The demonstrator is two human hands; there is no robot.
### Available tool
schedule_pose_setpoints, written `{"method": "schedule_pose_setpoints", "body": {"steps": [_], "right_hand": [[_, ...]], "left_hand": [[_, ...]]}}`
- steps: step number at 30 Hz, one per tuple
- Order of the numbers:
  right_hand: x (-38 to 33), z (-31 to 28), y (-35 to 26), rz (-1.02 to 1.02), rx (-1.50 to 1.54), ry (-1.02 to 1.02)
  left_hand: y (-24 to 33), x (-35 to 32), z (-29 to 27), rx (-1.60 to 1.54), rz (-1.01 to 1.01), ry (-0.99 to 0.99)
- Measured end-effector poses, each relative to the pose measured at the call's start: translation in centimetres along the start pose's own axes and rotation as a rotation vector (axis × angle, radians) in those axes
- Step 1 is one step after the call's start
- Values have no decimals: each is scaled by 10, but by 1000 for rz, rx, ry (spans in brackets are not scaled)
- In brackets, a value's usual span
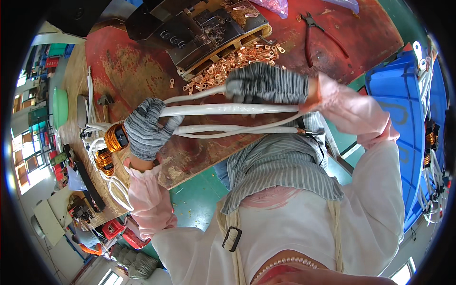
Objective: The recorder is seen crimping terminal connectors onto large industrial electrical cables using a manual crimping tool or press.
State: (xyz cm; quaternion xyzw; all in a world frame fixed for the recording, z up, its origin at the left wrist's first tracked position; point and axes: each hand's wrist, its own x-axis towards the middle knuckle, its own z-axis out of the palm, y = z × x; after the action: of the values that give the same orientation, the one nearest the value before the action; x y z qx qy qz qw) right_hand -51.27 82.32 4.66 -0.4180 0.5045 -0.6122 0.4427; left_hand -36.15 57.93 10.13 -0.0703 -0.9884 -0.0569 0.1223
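My left hand (149, 128), in a grey striped knit glove, is wrapped round a bundle of white cables (228, 110). Just left of it sits a copper-wound coil (115, 137) with a black part. The cables stretch rightward over the table edge, and one end shows bare copper (302, 130). My right hand (266, 84), in a matching glove, is closed on a thinner white cable (197, 96) running from the left hand; its fingertips are partly hidden. Right behind that hand lies a heap of copper ring lugs (213, 71).
A dark metal machine (209, 28) stands behind the lugs on a wooden base. Red-handled cutters (309, 40) lie at the back right of the red worn table (118, 61). Another coil (104, 161) with white leads rests at the left. A blue bin (394, 90) stands at the right.
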Motion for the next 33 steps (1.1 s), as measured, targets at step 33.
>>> {"method": "schedule_pose_setpoints", "body": {"steps": [33], "right_hand": [[-9, -58, -2, -350, -1502, 21]], "left_hand": [[86, 90, 31, -153, -3, -48]]}}
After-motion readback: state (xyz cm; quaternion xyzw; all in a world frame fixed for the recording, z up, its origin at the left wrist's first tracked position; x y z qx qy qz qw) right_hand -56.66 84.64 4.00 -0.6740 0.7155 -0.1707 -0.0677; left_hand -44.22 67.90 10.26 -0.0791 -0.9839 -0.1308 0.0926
